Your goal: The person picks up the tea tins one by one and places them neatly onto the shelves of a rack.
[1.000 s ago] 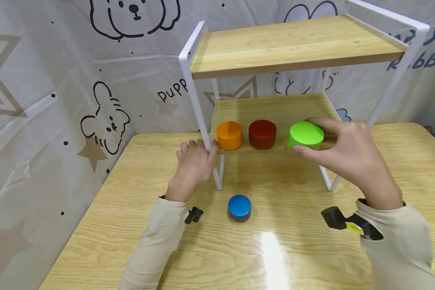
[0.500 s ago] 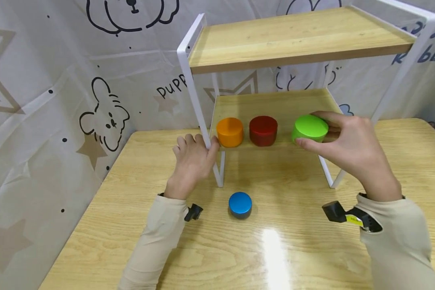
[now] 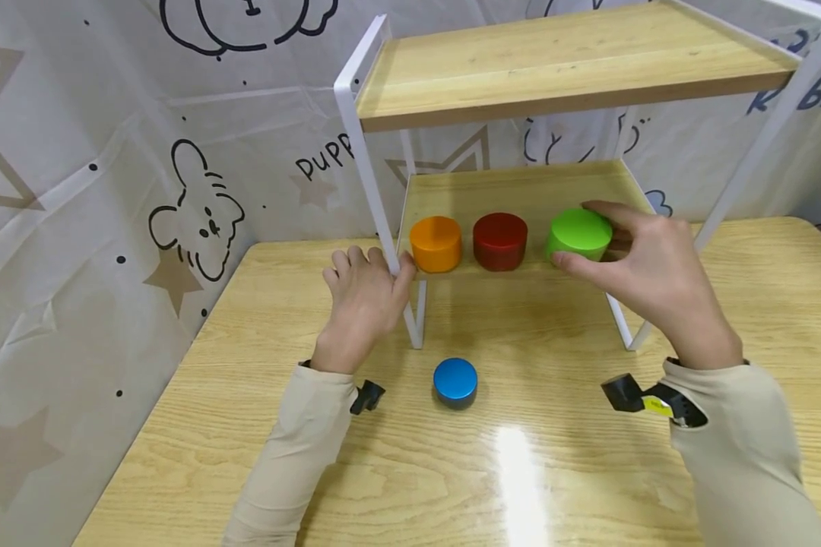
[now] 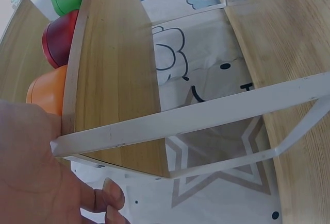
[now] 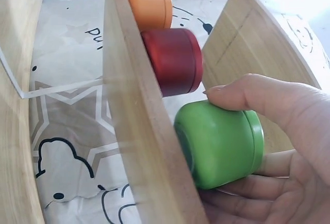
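My right hand holds a round green jar between thumb and fingers, at the right front of the rack's lower shelf. In the right wrist view, the jar leans slightly, its base close over the shelf board. An orange jar and a dark red jar stand in a row to its left. My left hand grips the rack's white left front post, the thumb on the inner side beside the orange jar. A blue-topped jar stands on the table, between the two forearms.
The rack's wooden upper shelf overhangs the row of jars. Its white right front post rises behind my right hand. A printed cloth hangs behind and left of the wooden table.
The green jar shifted slightly right, then back left toward the red jar with my right hand. My left hand stays on the post. The head view has tilted down a little.
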A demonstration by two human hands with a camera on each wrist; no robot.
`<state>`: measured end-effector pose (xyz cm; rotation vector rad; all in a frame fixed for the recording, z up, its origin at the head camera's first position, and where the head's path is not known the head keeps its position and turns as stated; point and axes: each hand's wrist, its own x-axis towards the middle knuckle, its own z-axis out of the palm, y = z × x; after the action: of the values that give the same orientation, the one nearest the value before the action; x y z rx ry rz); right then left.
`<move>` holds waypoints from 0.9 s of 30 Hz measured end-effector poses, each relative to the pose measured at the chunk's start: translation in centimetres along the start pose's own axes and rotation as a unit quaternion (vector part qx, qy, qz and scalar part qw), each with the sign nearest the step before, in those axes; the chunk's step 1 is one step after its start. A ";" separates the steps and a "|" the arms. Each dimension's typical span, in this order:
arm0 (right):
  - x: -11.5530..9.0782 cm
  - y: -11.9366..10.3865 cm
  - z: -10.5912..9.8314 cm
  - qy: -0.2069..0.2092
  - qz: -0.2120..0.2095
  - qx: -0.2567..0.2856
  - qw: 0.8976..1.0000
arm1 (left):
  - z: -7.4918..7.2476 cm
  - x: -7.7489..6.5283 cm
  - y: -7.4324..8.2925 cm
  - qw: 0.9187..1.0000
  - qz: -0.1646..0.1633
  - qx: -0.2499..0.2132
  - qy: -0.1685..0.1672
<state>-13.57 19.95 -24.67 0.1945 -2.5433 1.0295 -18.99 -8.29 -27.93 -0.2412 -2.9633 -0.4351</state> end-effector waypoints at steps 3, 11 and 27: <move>0.1 0.1 0.1 0.000 0.008 -0.001 1.000 | -0.2 0.2 0.1 1.000 0.001 0.002 -0.011; 0.3 0.3 0.4 -0.012 -0.010 0.004 1.000 | -0.2 0.2 0.1 1.000 -0.002 -0.009 -0.016; 0.2 0.3 0.6 -0.011 -0.012 -0.003 1.000 | -0.2 0.1 0.1 1.000 -0.005 -0.012 -0.025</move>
<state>-14.03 19.72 -25.17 0.2360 -2.5566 1.0158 -19.00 -8.22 -27.72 -0.2422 -3.0113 -0.4724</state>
